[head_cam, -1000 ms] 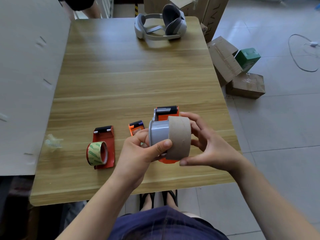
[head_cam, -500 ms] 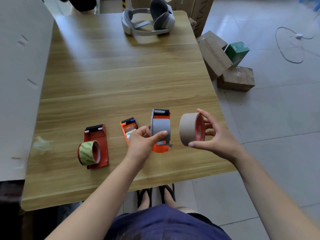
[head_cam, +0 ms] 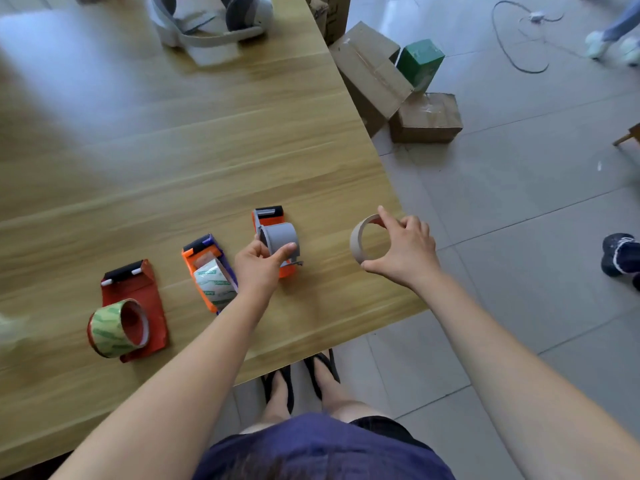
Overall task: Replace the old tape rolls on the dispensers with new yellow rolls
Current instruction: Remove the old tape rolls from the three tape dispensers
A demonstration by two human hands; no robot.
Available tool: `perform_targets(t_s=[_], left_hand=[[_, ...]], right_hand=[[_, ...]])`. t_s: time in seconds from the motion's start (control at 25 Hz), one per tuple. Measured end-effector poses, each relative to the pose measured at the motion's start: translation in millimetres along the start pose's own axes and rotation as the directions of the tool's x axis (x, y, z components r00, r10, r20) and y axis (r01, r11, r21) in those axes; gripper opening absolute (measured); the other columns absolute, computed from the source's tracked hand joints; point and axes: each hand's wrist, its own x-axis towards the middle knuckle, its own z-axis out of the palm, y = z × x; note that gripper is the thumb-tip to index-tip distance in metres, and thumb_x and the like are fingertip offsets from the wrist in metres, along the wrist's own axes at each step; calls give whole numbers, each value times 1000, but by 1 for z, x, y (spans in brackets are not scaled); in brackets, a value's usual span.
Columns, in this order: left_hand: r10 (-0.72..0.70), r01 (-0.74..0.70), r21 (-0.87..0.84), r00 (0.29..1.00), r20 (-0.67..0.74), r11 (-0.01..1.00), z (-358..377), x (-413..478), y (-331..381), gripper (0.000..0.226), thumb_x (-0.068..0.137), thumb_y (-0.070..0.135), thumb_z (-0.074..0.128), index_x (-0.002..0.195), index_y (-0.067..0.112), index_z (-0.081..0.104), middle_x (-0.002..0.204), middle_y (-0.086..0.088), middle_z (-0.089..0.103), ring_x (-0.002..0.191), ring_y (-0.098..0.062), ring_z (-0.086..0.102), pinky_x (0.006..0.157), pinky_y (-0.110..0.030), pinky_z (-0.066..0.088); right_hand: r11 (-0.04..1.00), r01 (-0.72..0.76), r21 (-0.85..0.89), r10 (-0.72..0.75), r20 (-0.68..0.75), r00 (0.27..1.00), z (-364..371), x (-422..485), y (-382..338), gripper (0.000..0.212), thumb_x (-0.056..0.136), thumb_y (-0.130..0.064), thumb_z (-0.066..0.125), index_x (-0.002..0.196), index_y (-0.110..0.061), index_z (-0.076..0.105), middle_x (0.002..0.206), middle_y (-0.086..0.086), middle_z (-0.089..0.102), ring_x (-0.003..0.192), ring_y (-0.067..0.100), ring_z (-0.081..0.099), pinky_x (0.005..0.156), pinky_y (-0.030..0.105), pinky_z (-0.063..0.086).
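Gripped between thumb and fingers of the right hand [head_cam: 405, 249], an empty cardboard tape core [head_cam: 360, 241] hangs over the right edge of a wooden table [head_cam: 173, 140], well clear of its dispenser. Left hand [head_cam: 259, 266] pinches the bare grey hub of that orange dispenser [head_cam: 277, 237] near the table's front edge. A white headset [head_cam: 207, 19] sits blurred at the far end. On the floor to the right lie cardboard boxes [head_cam: 398, 88] and a green box [head_cam: 419, 62]. Left of the held dispenser, a red dispenser [head_cam: 133, 296] carries a green-patterned roll [head_cam: 114, 329]; between them, a smaller orange dispenser [head_cam: 211, 271] holds a whitish roll [head_cam: 214, 282].
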Motion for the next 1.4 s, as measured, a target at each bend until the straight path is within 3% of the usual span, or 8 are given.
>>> perform_targets(t_s=[0.12, 0.24, 0.48, 0.64, 0.76, 0.96, 1.16, 1.4], left_hand=[[-7, 10, 72, 999, -36, 997, 3, 2, -7, 50, 63, 32, 83, 56, 16, 37, 112, -20, 67, 110, -29, 62, 64, -29, 42], [-60, 73, 123, 992, -107, 990, 5, -6, -9, 34, 67, 32, 81, 72, 12, 54, 81, -6, 64, 82, -26, 61, 65, -31, 44], [24, 25, 230, 978, -210, 973, 16, -24, 9, 79, 70, 28, 79, 130, 9, 33, 129, -12, 47, 119, -26, 46, 100, -37, 40], [41, 62, 382, 966, -255, 922, 24, -36, 19, 71, 75, 22, 72, 131, 7, 32, 133, -17, 39, 125, -34, 38, 103, -44, 35], [-109, 162, 261, 972, -208, 952, 16, -37, 16, 63, 73, 22, 68, 125, 14, 33, 127, -15, 44, 117, -33, 46, 99, -47, 42], [-133, 161, 143, 973, -187, 977, -6, -41, 13, 57, 77, 16, 66, 125, 13, 36, 115, -9, 48, 103, -25, 52, 89, -39, 46], [11, -20, -29, 963, -269, 999, -38, -43, 20, 33, 82, 1, 59, 110, 12, 46, 104, -8, 54, 85, -19, 55, 74, -28, 44], [33, -108, -162, 912, -410, 981, -110, -39, 18, 31, 84, 7, 63, 112, 11, 50, 105, -5, 57, 89, -15, 57, 81, -27, 48]], right_hand=[[997, -71, -37, 72, 13, 997, 8, 9, 21, 105, 62, -51, 74, 148, -33, 17, 132, 14, 39, 124, 32, 36, 101, 38, 33], [995, -88, -41, 89, 18, 996, 14, 13, 34, 105, 62, -52, 74, 148, -32, 17, 131, 15, 40, 123, 32, 37, 100, 38, 34], [996, -86, -33, 87, 48, 995, 21, 20, 41, 107, 64, -55, 72, 149, -31, 13, 134, 13, 40, 126, 31, 36, 102, 39, 33], [995, -72, -65, 78, 90, 993, 34, 28, 39, 105, 66, -56, 71, 149, -28, 14, 139, 13, 38, 130, 31, 34, 103, 40, 32], [992, -83, -97, 94, 114, 989, 43, 33, 39, 104, 67, -58, 71, 149, -27, 14, 141, 16, 36, 131, 32, 33, 104, 42, 31], [985, -75, -154, 97, 140, 985, 47, 37, 34, 105, 66, -58, 71, 148, -23, 15, 143, 18, 35, 133, 34, 32, 104, 43, 31], [970, -38, -241, 80, 169, 982, 24, 43, 0, 111, 64, -63, 72, 147, -18, 13, 143, 21, 31, 133, 36, 31, 105, 44, 31], [962, 213, 174, -228, 72, 971, 11, 33, -105, 90, 72, -51, 70, 144, -18, 26, 139, 14, 40, 130, 30, 39, 102, 38, 36]])
